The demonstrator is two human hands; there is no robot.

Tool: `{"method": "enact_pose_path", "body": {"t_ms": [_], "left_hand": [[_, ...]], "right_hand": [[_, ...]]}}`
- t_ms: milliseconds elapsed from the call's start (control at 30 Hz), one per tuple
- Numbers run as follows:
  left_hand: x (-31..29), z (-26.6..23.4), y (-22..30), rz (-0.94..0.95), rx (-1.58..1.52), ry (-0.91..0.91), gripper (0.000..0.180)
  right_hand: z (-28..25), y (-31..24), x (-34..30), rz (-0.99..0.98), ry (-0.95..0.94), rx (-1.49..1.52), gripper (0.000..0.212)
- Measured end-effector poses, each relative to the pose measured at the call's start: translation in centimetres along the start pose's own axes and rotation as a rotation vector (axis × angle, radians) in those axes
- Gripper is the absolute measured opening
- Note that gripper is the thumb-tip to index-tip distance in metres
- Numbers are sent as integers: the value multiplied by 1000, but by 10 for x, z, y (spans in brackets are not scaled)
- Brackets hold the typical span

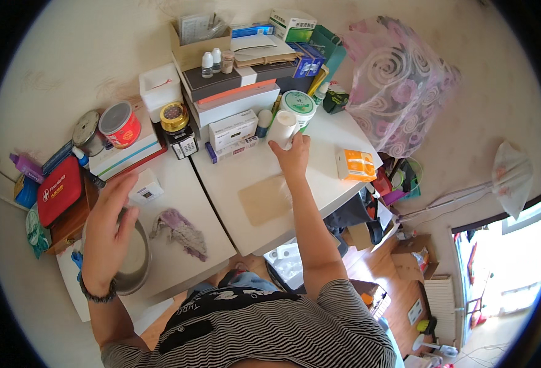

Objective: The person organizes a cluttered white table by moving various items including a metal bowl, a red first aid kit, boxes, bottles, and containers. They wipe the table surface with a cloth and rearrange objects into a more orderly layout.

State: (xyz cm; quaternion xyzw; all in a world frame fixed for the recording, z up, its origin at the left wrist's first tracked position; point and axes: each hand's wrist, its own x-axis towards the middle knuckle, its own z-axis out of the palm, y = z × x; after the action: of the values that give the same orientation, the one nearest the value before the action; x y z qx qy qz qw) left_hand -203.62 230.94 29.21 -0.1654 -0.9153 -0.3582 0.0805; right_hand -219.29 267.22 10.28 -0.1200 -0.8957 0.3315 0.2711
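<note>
My right hand (293,158) reaches to the back of the white table, its thumb and fingers round the lower part of a white cylindrical bottle (282,127). Just behind that bottle stands a white tub with a green-marked lid (299,104). To its left are a small dark bottle with a pale cap (263,121) and a white carton (233,129). My left hand (106,236) hovers at the left over a metal bowl (136,260), fingers stretched out and holding nothing. A crumpled grey-purple cloth (181,233) lies to the right of the bowl.
Stacked boxes (236,101) line the wall. An orange carton (357,165) sits near the table's right edge. A red first-aid pouch (60,192), a red can (120,125) and a gold-lidded jar (179,130) stand at left. A translucent mat (264,201) lies before me.
</note>
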Motion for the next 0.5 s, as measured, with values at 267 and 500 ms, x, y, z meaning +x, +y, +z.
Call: {"method": "enact_pose_path", "body": {"t_ms": [267, 500], "left_hand": [[-32, 20, -1, -71, -95, 46, 43], [-45, 16, -1, -71, -118, 153, 37]], "right_hand": [[-17, -2, -7, -16, -38, 221, 45], [-81, 57, 55, 33, 208, 228, 45]]}}
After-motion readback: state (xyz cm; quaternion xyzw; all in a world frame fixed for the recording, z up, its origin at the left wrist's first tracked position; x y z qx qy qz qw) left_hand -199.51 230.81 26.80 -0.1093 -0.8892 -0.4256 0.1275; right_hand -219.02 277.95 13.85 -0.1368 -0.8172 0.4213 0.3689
